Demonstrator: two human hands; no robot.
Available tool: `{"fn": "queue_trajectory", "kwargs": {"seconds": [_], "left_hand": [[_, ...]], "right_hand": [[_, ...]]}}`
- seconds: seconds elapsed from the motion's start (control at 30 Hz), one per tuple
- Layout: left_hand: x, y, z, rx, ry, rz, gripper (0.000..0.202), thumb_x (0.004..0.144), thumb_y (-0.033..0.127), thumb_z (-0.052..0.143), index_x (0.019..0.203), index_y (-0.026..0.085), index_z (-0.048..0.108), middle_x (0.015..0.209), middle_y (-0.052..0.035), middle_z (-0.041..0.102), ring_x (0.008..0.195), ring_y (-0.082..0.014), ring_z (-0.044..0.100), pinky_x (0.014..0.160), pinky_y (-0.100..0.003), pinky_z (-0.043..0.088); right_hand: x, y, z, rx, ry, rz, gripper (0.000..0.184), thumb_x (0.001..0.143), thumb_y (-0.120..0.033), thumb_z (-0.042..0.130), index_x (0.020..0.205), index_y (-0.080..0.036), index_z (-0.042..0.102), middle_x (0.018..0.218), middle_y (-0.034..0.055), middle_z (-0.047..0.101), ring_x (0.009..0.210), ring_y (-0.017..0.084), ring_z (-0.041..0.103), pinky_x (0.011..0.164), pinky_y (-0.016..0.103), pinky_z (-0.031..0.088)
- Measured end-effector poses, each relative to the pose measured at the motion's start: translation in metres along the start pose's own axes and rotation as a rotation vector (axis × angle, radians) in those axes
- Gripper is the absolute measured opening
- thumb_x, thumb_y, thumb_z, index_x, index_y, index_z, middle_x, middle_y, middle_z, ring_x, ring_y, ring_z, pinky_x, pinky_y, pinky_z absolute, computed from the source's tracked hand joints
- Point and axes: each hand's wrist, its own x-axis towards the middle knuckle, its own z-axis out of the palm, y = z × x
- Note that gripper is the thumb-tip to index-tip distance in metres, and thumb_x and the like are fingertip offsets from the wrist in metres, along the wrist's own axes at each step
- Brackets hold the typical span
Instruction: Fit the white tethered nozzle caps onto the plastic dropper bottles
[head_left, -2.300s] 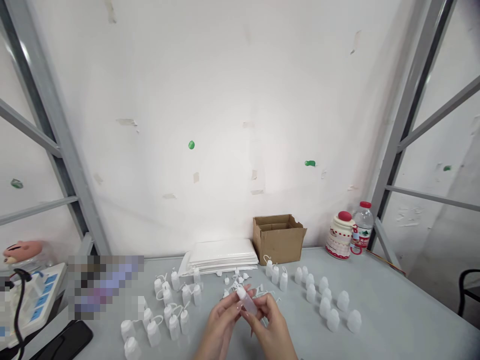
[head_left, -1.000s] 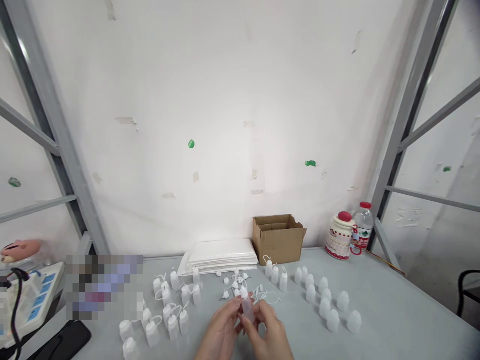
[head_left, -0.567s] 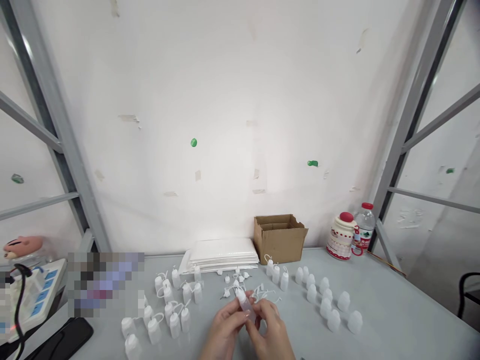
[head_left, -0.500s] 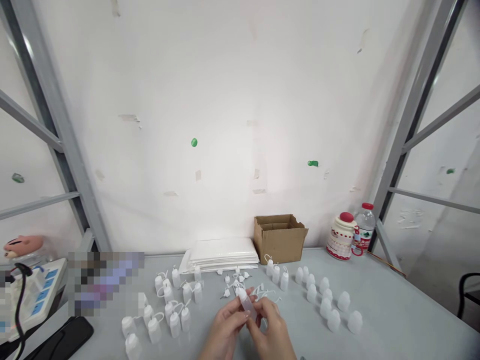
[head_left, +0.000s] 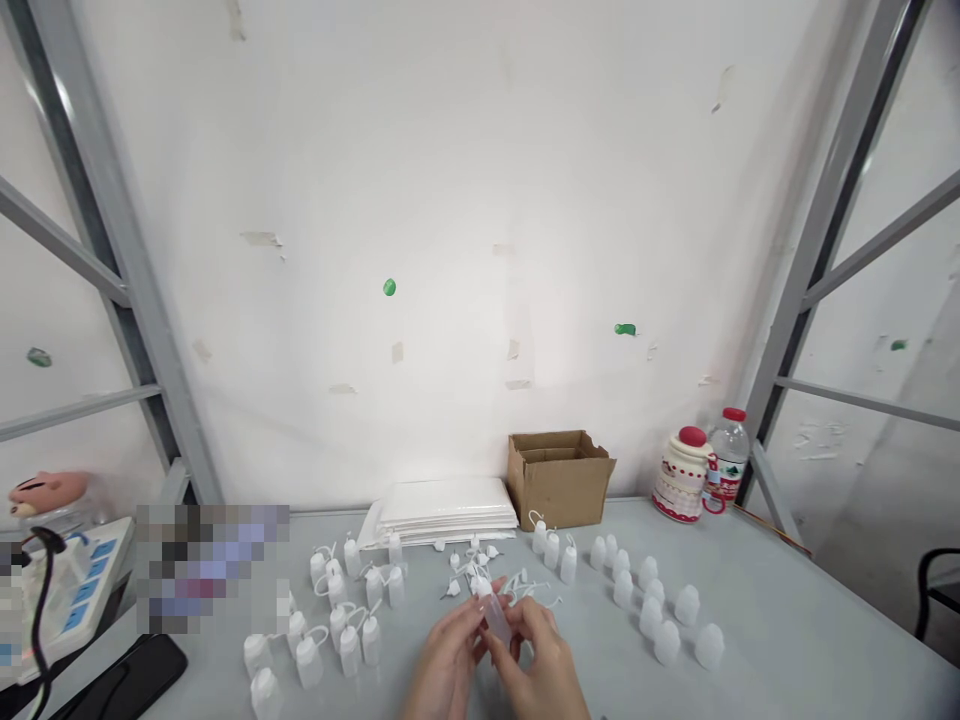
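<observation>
My left hand (head_left: 444,665) and my right hand (head_left: 538,665) meet low in the middle of the view, both pinched on one small translucent white plastic bottle (head_left: 493,611). The bottle is tilted, its nozzle end pointing up and to the left. Just beyond it on the grey table (head_left: 787,620) lies a heap of small white caps with thin tethers (head_left: 480,570). A cluster of capped bottles (head_left: 341,620) stands to the left, and several bottles without caps (head_left: 660,605) stand to the right.
A stack of white bags (head_left: 444,508) and an open cardboard box (head_left: 559,476) sit by the wall. A patterned jar with red lid (head_left: 681,474) and a water bottle (head_left: 724,452) stand at the right. A black phone (head_left: 127,678) and a power strip (head_left: 71,590) lie at the left.
Both hands have kept hold of the small bottle and turned it slightly, so that it stands a little more upright. The view has shifted a little.
</observation>
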Motion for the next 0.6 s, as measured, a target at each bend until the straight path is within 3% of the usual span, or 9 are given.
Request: {"fn": "queue_trajectory", "kwargs": {"seconds": [0.13,0.33,0.6], "left_hand": [[-0.004,0.006,0.004,0.015,-0.007,0.003,0.037,0.058,0.036,0.069,0.088,0.015,0.072,0.086,-0.0109,0.073,0.096,-0.0289,0.058,0.088,-0.038,0.036],[-0.007,0.013,0.009,0.035,-0.053,0.003,0.037,0.058,0.029,0.067,0.092,0.015,0.071,0.092,-0.0108,0.072,0.100,-0.0293,0.057,0.092,-0.040,0.033],[-0.006,0.010,0.006,-0.072,-0.067,-0.047,0.036,0.061,0.036,0.063,0.089,0.015,0.071,0.093,-0.0108,0.072,0.107,-0.0297,0.052,0.096,-0.040,0.030]], "right_hand": [[0.001,0.001,-0.005,-0.036,-0.018,-0.035,0.037,0.079,-0.057,0.045,0.069,-0.022,0.054,0.066,0.0032,0.061,0.063,0.018,0.053,0.058,0.027,0.044],[0.006,0.001,-0.015,-0.157,-0.116,-0.151,0.021,0.082,-0.040,0.051,0.071,-0.022,0.053,0.065,0.0013,0.062,0.060,0.016,0.056,0.061,0.027,0.046],[0.006,0.001,-0.015,-0.064,-0.075,-0.105,0.019,0.078,-0.039,0.058,0.070,-0.022,0.056,0.069,0.0026,0.065,0.062,0.016,0.057,0.057,0.025,0.048]]}}
